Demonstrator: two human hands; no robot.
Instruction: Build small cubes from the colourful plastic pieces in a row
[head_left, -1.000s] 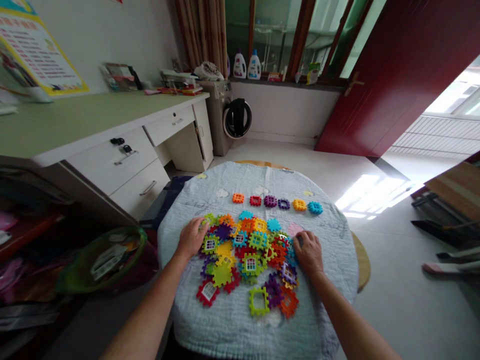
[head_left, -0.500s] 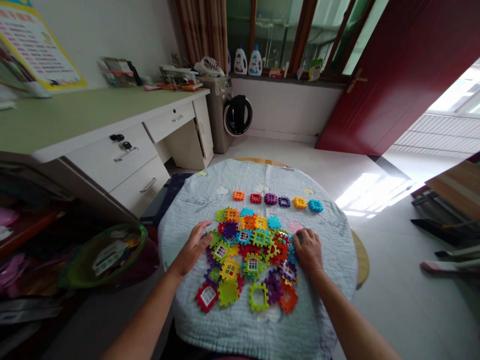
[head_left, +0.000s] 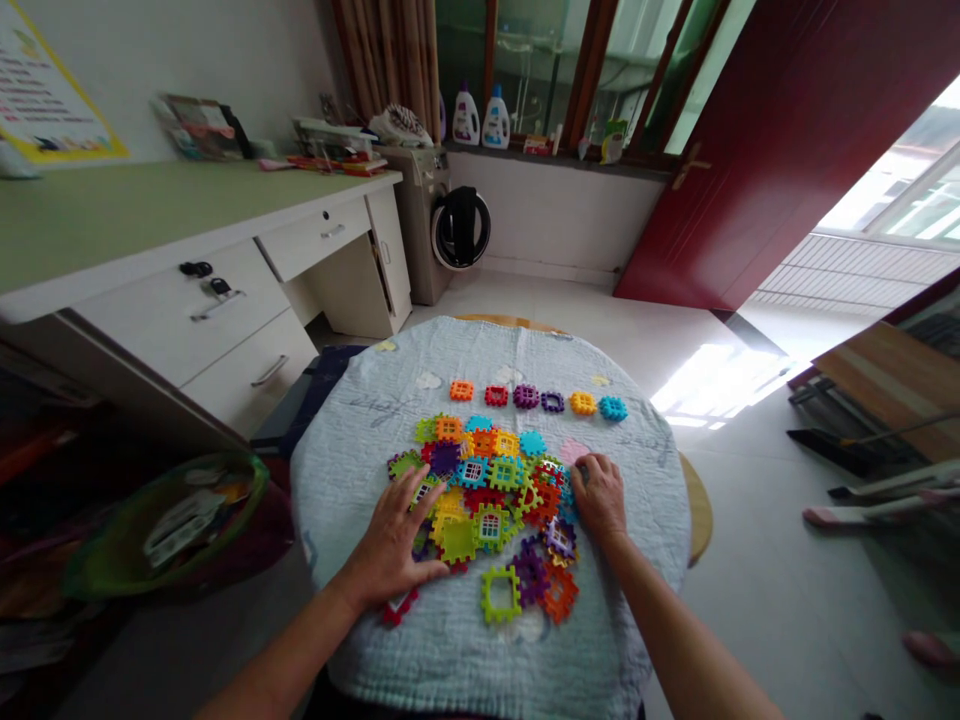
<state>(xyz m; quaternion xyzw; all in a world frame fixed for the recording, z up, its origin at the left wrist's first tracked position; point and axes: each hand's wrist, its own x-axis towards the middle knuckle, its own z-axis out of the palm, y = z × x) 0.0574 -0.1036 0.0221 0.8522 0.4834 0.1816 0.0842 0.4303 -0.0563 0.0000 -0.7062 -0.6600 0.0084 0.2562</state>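
Note:
A pile of colourful interlocking plastic building blocks [head_left: 491, 525] with toothed edges lies on the table. My left hand [head_left: 394, 545] is spread over the pile's lower left side, fingers apart. Beneath its thumb, a red block [head_left: 400, 608] is mostly hidden. A solid yellow-green block [head_left: 457, 541] lies just right of that thumb. At the pile's right edge, my right hand [head_left: 600, 495] rests with loosely curved fingers against blue blocks; its fingertips are partly hidden. A green frame block [head_left: 500, 594] and an orange block [head_left: 559, 594] lie at the near side.
Beyond the pile, a row of separate blocks, including a purple one [head_left: 526, 397] and a blue one [head_left: 613, 408], crosses the light-blue tablecloth [head_left: 367, 410]. A green-rimmed bin [head_left: 259, 490] stands left, below a white desk [head_left: 225, 340]. A washing machine [head_left: 420, 225] stands behind.
My left hand has moved inward over the pile's lower left. The yellow-green block has shifted up into the pile. My right hand stays at the right edge. The view has turned slightly right.

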